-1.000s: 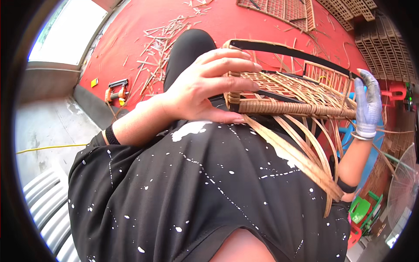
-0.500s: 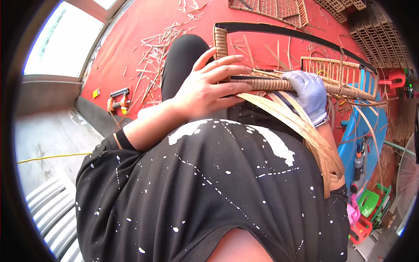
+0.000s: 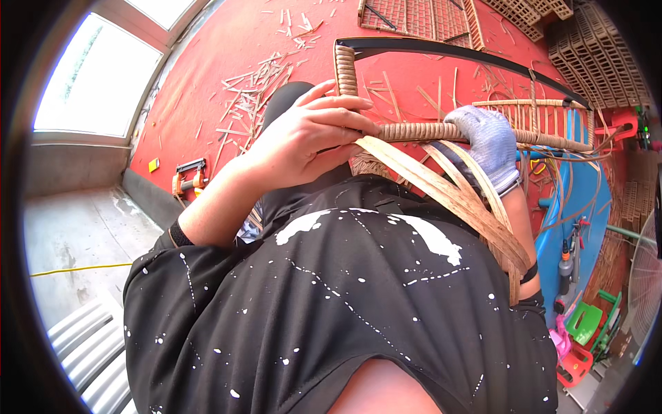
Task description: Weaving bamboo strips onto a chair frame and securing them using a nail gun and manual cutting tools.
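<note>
Bare, our left hand [image 3: 310,141] sits at the middle of the frame with its fingers curled down over the wrapped frame rail [image 3: 414,131], closed on it near the corner where it meets the upright post [image 3: 345,69]. Our gloved right hand [image 3: 488,141], just right of centre, is clamped round the same rail, and the loose cane strips [image 3: 448,190] fan from under it down toward the lower right across our black, paint-flecked shirt [image 3: 331,297]. We judge the binding partly done: the rail between the two hands and the short post are covered in tight coils, while the dark curved bar [image 3: 469,58] running toward the upper right is bare, and the strips hang unwoven. We count two hands, one glove, one frame and roughly five or six free strips, though they overlap too much to be sure. Farther off, cane offcuts [image 3: 255,96] litter the red floor [image 3: 207,124] at upper left, and woven panels [image 3: 420,14] lie along the top edge.
</note>
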The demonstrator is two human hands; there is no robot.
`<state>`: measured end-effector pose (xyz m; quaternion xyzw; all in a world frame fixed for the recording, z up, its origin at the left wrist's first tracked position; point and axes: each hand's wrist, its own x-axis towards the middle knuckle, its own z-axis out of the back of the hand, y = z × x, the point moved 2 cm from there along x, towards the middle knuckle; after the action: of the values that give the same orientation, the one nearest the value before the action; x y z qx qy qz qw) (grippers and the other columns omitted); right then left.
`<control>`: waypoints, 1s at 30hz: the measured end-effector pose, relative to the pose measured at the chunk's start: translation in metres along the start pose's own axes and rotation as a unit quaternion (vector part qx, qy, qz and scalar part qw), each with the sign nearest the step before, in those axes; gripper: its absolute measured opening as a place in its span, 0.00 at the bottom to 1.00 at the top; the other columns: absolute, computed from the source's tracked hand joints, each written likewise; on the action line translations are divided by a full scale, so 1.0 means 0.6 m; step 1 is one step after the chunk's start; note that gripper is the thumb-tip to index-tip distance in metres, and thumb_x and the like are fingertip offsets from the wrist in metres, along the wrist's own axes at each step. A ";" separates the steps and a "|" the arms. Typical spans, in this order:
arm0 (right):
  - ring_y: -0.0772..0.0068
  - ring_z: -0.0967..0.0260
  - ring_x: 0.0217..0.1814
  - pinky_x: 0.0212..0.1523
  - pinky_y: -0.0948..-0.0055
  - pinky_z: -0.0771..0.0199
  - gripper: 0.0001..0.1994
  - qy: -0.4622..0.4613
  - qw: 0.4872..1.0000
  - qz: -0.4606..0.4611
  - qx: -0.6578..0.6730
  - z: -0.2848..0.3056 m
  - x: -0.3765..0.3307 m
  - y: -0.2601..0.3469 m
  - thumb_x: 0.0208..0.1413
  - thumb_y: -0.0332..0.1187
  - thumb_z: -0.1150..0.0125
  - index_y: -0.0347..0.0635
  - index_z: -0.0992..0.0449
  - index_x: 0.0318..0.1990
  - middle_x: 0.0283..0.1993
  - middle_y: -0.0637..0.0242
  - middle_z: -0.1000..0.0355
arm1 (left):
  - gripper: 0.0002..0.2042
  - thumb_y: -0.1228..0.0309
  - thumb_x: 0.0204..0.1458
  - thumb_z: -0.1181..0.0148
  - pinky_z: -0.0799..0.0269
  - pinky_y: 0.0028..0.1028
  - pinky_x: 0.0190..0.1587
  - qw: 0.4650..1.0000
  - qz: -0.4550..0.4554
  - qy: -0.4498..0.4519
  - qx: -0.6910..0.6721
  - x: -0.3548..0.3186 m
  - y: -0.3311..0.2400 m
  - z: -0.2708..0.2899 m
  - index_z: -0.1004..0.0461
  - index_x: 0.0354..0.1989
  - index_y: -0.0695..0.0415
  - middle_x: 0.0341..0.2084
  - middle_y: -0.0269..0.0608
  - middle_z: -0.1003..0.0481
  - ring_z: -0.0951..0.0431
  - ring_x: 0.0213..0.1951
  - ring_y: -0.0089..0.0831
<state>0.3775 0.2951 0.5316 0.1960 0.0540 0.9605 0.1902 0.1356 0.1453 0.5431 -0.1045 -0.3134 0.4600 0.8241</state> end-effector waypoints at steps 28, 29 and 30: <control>0.60 0.26 0.34 0.37 0.64 0.30 0.19 0.059 0.994 0.004 0.088 0.021 -0.045 0.060 0.37 0.47 0.28 0.45 0.22 0.33 0.32 0.64 0.24 | 0.14 0.64 0.61 0.47 0.27 0.26 0.46 0.837 0.286 -0.238 -0.401 0.032 0.049 0.018 0.22 0.43 0.64 0.34 0.42 0.21 0.21 0.37 0.25; 0.60 0.26 0.34 0.37 0.64 0.30 0.19 0.060 0.993 0.004 0.099 0.022 -0.043 0.060 0.37 0.47 0.28 0.45 0.22 0.33 0.32 0.63 0.24 | 0.14 0.64 0.61 0.47 0.27 0.26 0.46 0.837 0.285 -0.241 -0.401 0.033 0.046 0.024 0.22 0.43 0.64 0.34 0.42 0.21 0.21 0.37 0.25; 0.60 0.26 0.35 0.39 0.64 0.29 0.20 0.075 0.992 0.004 0.105 0.025 -0.041 0.059 0.38 0.47 0.28 0.44 0.21 0.35 0.33 0.63 0.24 | 0.14 0.65 0.60 0.46 0.26 0.27 0.45 0.811 0.286 -0.270 -0.432 0.039 0.043 0.034 0.23 0.43 0.64 0.33 0.41 0.21 0.21 0.37 0.26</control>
<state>0.3923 0.2536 0.5426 0.1425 0.1675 0.9623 0.1600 0.1141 0.1768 0.5572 -0.4063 -0.6460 0.5021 0.4069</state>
